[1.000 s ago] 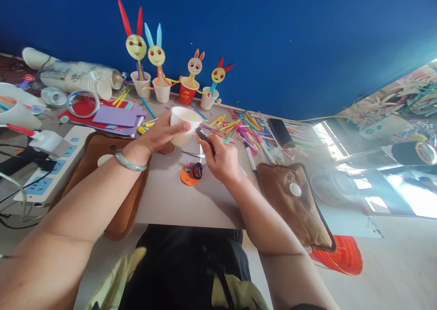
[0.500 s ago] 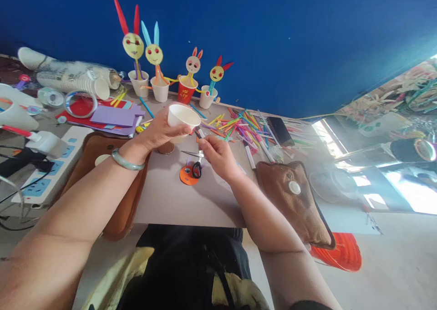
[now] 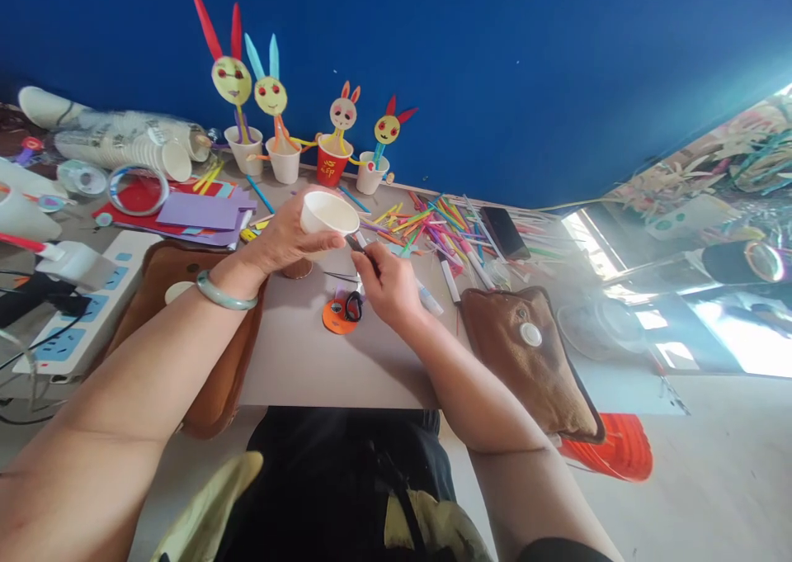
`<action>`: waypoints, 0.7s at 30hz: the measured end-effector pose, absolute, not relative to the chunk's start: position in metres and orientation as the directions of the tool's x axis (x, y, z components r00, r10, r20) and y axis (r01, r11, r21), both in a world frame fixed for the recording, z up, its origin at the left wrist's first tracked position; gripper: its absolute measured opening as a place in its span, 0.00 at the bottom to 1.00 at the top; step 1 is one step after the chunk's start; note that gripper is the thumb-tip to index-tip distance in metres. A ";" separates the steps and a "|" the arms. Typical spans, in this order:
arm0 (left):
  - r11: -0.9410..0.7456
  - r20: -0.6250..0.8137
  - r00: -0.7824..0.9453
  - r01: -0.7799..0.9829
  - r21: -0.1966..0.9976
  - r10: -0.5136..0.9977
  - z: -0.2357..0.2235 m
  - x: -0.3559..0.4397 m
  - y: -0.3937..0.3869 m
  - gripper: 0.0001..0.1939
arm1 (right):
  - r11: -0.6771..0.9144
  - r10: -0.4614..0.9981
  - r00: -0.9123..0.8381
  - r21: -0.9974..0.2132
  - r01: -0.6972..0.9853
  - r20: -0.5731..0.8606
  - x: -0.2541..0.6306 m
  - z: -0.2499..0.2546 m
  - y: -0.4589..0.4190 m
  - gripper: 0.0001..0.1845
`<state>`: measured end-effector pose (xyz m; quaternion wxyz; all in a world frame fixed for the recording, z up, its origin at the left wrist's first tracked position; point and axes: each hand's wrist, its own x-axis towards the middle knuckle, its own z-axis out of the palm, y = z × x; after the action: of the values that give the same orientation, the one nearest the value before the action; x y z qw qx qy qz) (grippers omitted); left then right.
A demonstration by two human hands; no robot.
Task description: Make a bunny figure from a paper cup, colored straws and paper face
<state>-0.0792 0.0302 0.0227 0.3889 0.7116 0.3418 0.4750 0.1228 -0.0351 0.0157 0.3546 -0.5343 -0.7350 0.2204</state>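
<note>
A white paper cup [image 3: 330,213] is gripped in my left hand [image 3: 288,233], tilted with its mouth up, thumb along the near side. My right hand [image 3: 388,280] is closed round a slim dark tool [image 3: 355,244], whose tip meets the cup's lower right side. Whether that tool is a pen or a knife I cannot tell. Under my hands, scissors [image 3: 353,304] with black handles lie over an orange paper disc [image 3: 337,318] with a face on it. Partly hidden beneath the cup is a round brown object [image 3: 298,269].
Several cup figures with rabbit ears, one in a red cup [image 3: 334,162], line the blue wall. Coloured sticks [image 3: 426,224] and a phone [image 3: 505,232] lie right. Left are a power strip [image 3: 80,314] and purple paper [image 3: 204,212]. Brown pouches [image 3: 532,356] flank my arms.
My right hand has turned and its fingers have closed further round the dark tool. The cup stays in my left hand at the same place. The whole view has shifted slightly.
</note>
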 end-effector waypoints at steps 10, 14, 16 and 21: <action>-0.445 0.405 0.285 0.089 0.891 0.869 0.022 -0.078 0.029 0.41 | 0.381 0.910 -0.200 -0.542 0.749 0.363 0.124 0.012 -0.034 0.23; -0.407 0.376 0.279 0.057 0.912 0.883 0.021 -0.078 0.030 0.41 | 0.385 0.853 -0.233 -0.262 0.885 0.467 0.125 0.008 -0.036 0.24; -0.392 0.364 0.278 0.050 0.919 0.889 0.020 -0.078 0.030 0.40 | 0.380 0.866 -0.201 -0.340 0.860 0.458 0.125 0.008 -0.036 0.23; -0.376 0.352 0.284 0.030 0.926 0.892 0.021 -0.077 0.028 0.39 | 0.209 0.964 -0.235 -0.906 0.367 0.127 0.124 0.017 -0.031 0.26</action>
<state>-0.0768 0.0281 0.0213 0.4402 0.6694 0.3442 0.4896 0.1235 -0.0312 0.0172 0.3778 -0.4899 -0.6794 0.3947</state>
